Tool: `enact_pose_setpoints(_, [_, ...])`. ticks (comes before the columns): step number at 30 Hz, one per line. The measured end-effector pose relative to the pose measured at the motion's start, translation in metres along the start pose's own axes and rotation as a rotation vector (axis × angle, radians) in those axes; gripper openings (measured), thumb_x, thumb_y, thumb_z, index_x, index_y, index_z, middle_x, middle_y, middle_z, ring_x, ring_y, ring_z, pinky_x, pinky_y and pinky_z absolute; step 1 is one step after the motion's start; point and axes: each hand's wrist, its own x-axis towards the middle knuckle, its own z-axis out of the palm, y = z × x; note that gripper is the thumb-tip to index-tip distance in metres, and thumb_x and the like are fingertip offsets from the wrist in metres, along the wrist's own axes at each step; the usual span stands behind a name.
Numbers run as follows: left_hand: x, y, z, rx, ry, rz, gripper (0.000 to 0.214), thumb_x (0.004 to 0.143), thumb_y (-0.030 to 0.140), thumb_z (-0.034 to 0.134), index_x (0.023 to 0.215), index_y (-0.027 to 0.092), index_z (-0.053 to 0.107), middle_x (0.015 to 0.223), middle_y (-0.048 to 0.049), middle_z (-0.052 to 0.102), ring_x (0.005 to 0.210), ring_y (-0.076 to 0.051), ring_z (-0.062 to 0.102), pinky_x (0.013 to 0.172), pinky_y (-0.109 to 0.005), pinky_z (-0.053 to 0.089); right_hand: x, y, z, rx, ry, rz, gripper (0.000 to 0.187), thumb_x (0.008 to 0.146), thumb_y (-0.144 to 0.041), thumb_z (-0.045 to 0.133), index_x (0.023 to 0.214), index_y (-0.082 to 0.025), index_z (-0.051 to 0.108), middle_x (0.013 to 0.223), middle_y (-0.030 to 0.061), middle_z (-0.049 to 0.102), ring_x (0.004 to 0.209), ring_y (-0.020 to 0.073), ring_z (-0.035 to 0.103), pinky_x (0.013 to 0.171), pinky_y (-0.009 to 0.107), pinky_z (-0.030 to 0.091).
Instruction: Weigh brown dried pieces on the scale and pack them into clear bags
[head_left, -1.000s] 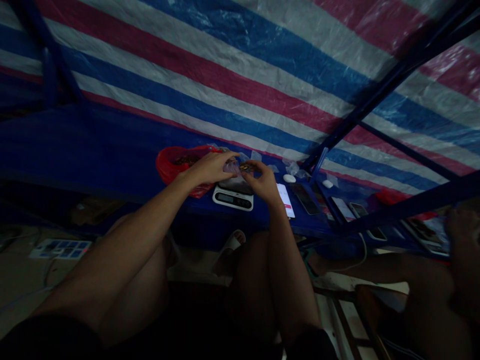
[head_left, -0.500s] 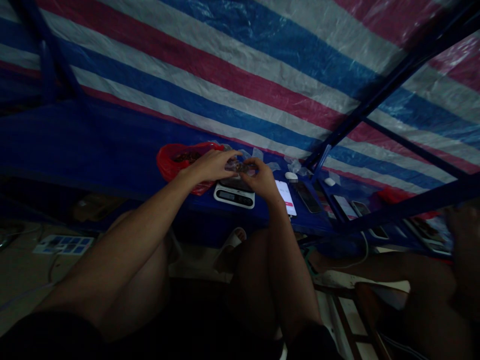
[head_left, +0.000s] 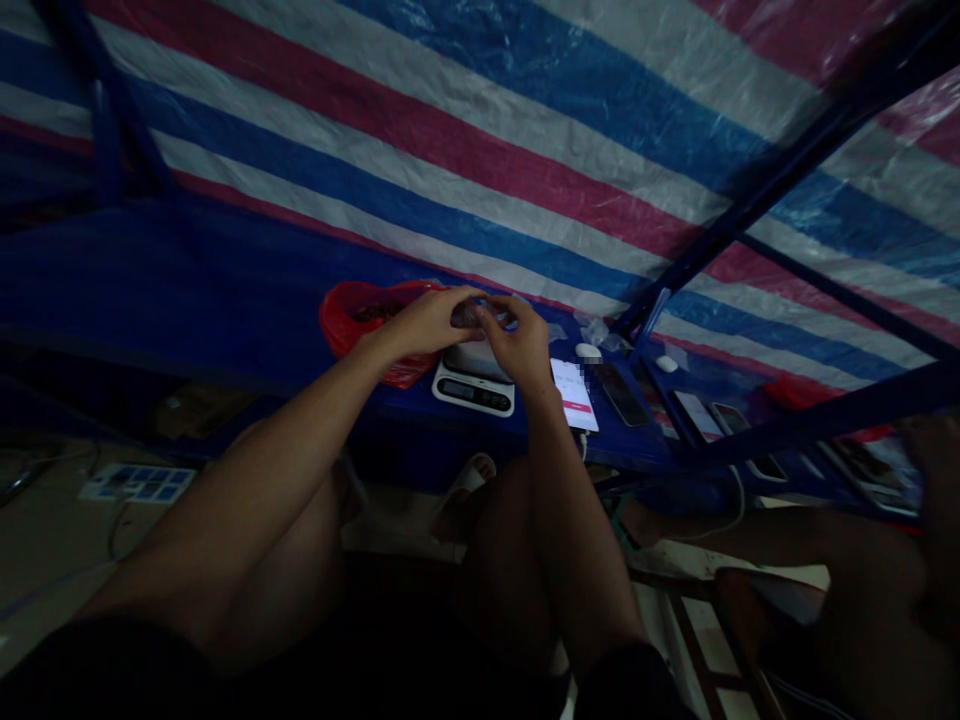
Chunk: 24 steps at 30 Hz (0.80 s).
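Above a small white digital scale [head_left: 474, 394], my left hand [head_left: 439, 318] and my right hand [head_left: 520, 338] meet around a small clear plastic bag [head_left: 466, 314] with something dark in it. The fingers of both hands curl in and grip the bag; its far side is hidden behind them. Beneath the hands, the grey top of the scale shows in part. A red plastic bag [head_left: 341, 318] holding small dark brown pieces stands open beside my left hand and wrist. A lit phone [head_left: 574, 396] lies to the right of my right wrist.
A dark phone [head_left: 622, 394], a white rounded object [head_left: 588, 351] and crumpled clear plastic bags [head_left: 596, 330] are on the blue table [head_left: 255, 320]. Blue metal bars [head_left: 705, 250] cross at right before a striped sheet [head_left: 480, 150]. Another person's leg [head_left: 780, 540] is at lower right.
My hands have come closer together around the clear bag and lifted slightly, so more of the scale's grey top shows. The view has shifted a little.
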Motion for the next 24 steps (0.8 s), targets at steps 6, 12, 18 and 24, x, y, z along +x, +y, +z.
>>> enact_pose_setpoints(6, [-0.001, -0.001, -0.005, -0.081, 0.111, -0.034, 0.057, 0.088, 0.030, 0.082, 0.141, 0.014, 0.068, 0.132, -0.0138, 0.078, 0.119, -0.028, 0.073, 0.107, -0.041, 0.054, 0.013, -0.007, 0.013, 0.024, 0.081, 0.019, 0.033, 0.096, -0.056, 0.076, 0.106, -0.025, 0.081, 0.097, 0.0068, 0.079, 0.086, 0.0221, 0.069, 0.086, 0.042, 0.058])
enact_pose_setpoints(12, [0.000, -0.005, -0.006, -0.131, 0.182, -0.047, 0.054, 0.095, 0.034, 0.077, 0.144, 0.016, 0.066, 0.135, -0.0136, 0.076, 0.121, -0.028, 0.071, 0.107, -0.040, 0.054, 0.013, 0.003, 0.015, 0.330, 0.140, 0.184, 0.042, 0.088, -0.062, 0.082, 0.104, -0.024, 0.073, 0.103, 0.0066, 0.078, 0.090, 0.0205, 0.072, 0.084, 0.038, 0.062])
enact_pose_setpoints(18, [0.001, -0.009, -0.002, -0.212, 0.169, -0.079, 0.050, 0.104, 0.034, 0.063, 0.151, 0.017, 0.060, 0.129, -0.0127, 0.076, 0.112, -0.025, 0.073, 0.101, -0.038, 0.056, 0.012, 0.014, 0.014, 0.470, 0.120, 0.220, 0.046, 0.084, -0.062, 0.084, 0.107, -0.026, 0.066, 0.103, 0.0067, 0.075, 0.096, 0.0220, 0.075, 0.090, 0.041, 0.065])
enact_pose_setpoints(24, [0.002, -0.006, -0.001, -0.419, 0.272, -0.196, 0.048, 0.110, 0.045, 0.055, 0.152, 0.021, 0.056, 0.119, -0.0092, 0.076, 0.107, -0.023, 0.074, 0.096, -0.036, 0.058, 0.001, 0.021, -0.004, 0.380, 0.028, 0.226, 0.057, 0.085, -0.057, 0.081, 0.130, -0.026, 0.064, 0.121, 0.0110, 0.073, 0.107, 0.0274, 0.075, 0.096, 0.048, 0.064])
